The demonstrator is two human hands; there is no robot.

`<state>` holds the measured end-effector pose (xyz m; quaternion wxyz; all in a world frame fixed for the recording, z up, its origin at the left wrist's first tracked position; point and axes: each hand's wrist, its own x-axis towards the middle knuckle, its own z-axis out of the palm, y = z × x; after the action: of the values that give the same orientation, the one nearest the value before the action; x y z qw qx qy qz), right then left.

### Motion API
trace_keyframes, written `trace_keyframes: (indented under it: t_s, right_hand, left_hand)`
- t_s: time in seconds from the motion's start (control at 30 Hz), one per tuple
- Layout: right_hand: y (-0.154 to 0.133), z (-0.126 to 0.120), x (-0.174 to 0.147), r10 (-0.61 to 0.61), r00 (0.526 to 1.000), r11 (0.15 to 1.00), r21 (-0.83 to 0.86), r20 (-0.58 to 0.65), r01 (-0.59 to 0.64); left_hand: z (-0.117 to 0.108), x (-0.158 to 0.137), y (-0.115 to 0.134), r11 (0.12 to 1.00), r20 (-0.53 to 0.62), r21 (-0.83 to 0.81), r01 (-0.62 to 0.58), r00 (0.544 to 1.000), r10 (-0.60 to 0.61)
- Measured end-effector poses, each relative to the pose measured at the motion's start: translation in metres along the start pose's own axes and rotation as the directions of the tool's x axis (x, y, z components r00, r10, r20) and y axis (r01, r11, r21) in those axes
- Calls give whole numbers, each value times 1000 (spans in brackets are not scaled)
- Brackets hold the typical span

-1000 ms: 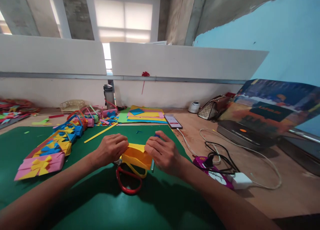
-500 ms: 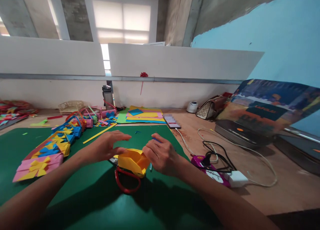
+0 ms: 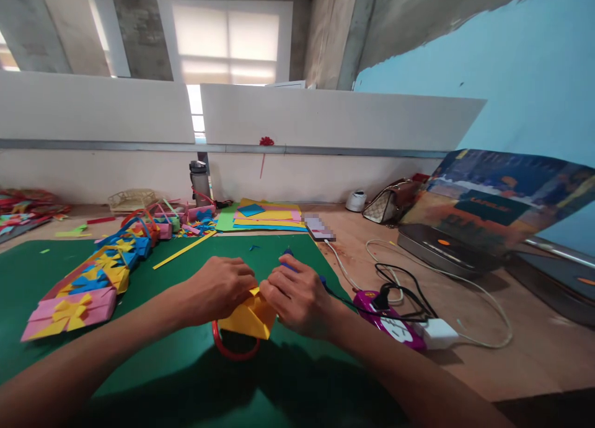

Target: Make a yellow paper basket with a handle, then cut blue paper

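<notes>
A small folded yellow paper box [image 3: 248, 319] is between my two hands above the green mat. My left hand [image 3: 218, 287] is closed on its upper left edge, knuckles up. My right hand [image 3: 297, 296] is wrapped round a blue glue gun [image 3: 288, 259], with its narrow tip pointing up and away. Fingers of that hand also touch the box's right side. A black cord runs from the glue gun toward the right. Just below the box, a red scissors handle [image 3: 237, 355] shows on the mat; the blades are hidden.
Finished paper boxes with bows [image 3: 69, 313] line the mat's left side. A yellow strip [image 3: 183, 250] and coloured sheets [image 3: 267, 216] lie farther back. On the right are a purple power strip [image 3: 388, 321], cables, a phone [image 3: 320, 228] and a handbag [image 3: 388, 204]. A bottle [image 3: 199, 183] stands behind.
My left hand has moved right and down onto the yellow box, its fingers going from spread to closed. The box has tipped, and its open top is no longer visible.
</notes>
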<state>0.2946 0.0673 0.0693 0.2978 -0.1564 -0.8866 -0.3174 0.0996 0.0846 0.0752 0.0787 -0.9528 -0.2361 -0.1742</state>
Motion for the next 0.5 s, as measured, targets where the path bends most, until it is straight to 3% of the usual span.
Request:
trace_keyframes:
  t_s: [0.17, 0.33, 0.4, 0.5]
  right_hand:
    - [3, 3, -2, 144, 989, 988, 65, -43, -141]
    - [6, 4, -2, 305, 949, 949, 107, -76, -296]
    - [9, 4, -2, 460, 884, 876, 203, -84, -437]
    - [16, 0, -2, 700, 710, 681, 378, -83, -627]
  left_hand:
    - [3, 8, -8, 979, -19, 203, 36, 999, -32]
    - [11, 6, -22, 963, -261, 177, 201, 953, -151]
    - [13, 4, -31, 957, -348, 59, 283, 905, -246]
    - [12, 2, -47, 871, -391, -290, 396, 782, -486]
